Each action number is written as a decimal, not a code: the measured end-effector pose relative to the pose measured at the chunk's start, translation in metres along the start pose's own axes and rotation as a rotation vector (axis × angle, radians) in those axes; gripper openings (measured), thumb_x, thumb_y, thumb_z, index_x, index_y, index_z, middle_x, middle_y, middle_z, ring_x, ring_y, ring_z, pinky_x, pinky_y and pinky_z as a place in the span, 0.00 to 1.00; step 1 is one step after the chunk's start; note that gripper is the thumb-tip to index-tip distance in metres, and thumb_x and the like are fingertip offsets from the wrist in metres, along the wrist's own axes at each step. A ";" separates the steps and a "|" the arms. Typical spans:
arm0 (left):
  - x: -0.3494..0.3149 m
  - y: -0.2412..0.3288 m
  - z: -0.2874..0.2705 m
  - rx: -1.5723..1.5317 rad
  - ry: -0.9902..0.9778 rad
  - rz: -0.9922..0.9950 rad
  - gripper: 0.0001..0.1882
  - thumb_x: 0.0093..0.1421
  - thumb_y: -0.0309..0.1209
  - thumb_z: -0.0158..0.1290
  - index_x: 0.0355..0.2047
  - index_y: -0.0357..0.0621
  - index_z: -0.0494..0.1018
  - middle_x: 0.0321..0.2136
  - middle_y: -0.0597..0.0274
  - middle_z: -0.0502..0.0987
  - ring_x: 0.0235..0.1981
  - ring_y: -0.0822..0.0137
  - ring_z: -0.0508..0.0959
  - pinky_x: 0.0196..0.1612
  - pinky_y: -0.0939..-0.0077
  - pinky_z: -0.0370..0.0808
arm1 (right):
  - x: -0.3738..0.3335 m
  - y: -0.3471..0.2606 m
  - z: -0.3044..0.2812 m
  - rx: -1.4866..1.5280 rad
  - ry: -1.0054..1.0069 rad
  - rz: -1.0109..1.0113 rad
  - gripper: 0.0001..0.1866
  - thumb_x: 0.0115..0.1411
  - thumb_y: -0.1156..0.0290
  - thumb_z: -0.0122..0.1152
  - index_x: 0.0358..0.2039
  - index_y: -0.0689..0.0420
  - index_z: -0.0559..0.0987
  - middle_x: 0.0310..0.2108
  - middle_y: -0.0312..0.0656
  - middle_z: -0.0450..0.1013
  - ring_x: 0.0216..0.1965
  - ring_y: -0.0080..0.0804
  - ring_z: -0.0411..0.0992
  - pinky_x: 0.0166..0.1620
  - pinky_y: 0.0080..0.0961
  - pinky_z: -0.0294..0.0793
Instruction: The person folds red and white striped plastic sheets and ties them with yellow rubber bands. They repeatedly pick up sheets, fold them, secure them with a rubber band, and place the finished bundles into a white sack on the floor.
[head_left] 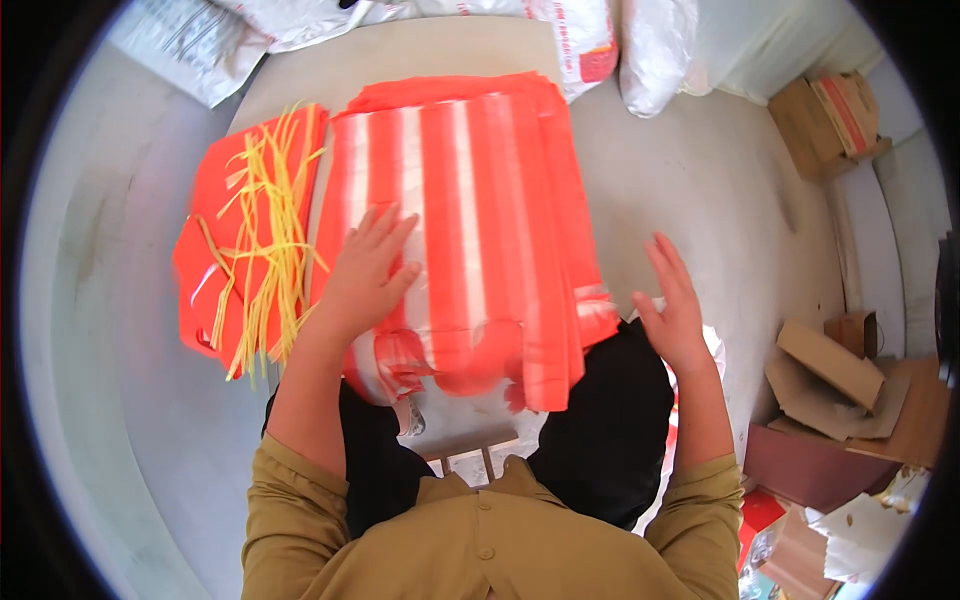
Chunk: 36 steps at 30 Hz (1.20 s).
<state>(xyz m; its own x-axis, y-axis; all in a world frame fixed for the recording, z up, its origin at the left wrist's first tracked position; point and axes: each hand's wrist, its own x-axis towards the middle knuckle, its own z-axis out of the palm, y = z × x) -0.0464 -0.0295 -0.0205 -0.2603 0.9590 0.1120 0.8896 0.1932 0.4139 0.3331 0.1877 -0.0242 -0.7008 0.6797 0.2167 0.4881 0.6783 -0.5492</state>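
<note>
A stack of red-and-white striped plastic carrier bags (510,200) lies in front of me, its cut handle ends hanging toward my lap. My left hand (370,265) rests on the left part of the stack, fingers stretched out and holding nothing. To the right of the bags, my right hand (672,310) is raised with its fingers apart and nothing in it. Left of the stack is a pile of red sheets or bags (215,220), with a bundle of yellow strips (272,240) lying across it.
White plastic sacks (585,45) line the far edge of the pale work surface (470,48). At the right are a cardboard box (825,125) and opened cardboard (835,385) over a dark red box (810,465). My knees are under the near edge of the bags.
</note>
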 end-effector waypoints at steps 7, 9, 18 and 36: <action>-0.016 0.000 -0.002 0.148 -0.094 -0.045 0.35 0.67 0.43 0.56 0.73 0.59 0.63 0.77 0.50 0.52 0.78 0.43 0.49 0.74 0.37 0.52 | 0.093 -0.113 0.067 -0.226 -0.435 -0.504 0.36 0.64 0.63 0.67 0.72 0.46 0.67 0.78 0.45 0.50 0.79 0.50 0.46 0.77 0.48 0.51; -0.013 -0.006 0.003 0.159 -0.092 -0.043 0.36 0.66 0.45 0.57 0.73 0.62 0.63 0.77 0.51 0.51 0.78 0.44 0.48 0.74 0.36 0.51 | 0.106 -0.091 0.097 -0.258 -0.464 -0.479 0.35 0.65 0.61 0.65 0.72 0.47 0.68 0.78 0.45 0.51 0.79 0.49 0.46 0.77 0.48 0.50; -0.020 -0.028 0.010 0.129 -0.070 -0.045 0.38 0.63 0.46 0.60 0.73 0.64 0.63 0.77 0.48 0.53 0.78 0.44 0.50 0.74 0.34 0.50 | 0.084 -0.134 0.094 -0.087 -0.529 -0.598 0.26 0.54 0.73 0.67 0.55 0.56 0.76 0.69 0.55 0.64 0.69 0.59 0.62 0.69 0.53 0.63; -0.009 0.000 -0.013 -0.809 -0.235 -0.075 0.14 0.63 0.36 0.61 0.42 0.36 0.81 0.46 0.52 0.81 0.49 0.53 0.80 0.52 0.64 0.77 | 0.066 -0.138 0.115 0.899 -0.456 0.296 0.10 0.67 0.78 0.62 0.48 0.61 0.83 0.42 0.33 0.78 0.40 0.18 0.74 0.46 0.20 0.75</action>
<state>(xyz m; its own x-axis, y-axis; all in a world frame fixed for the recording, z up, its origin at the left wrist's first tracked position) -0.0491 -0.0411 -0.0097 -0.1437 0.9851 -0.0949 0.3067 0.1355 0.9421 0.1594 0.1071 -0.0268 -0.8376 0.4880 -0.2457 0.2365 -0.0816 -0.9682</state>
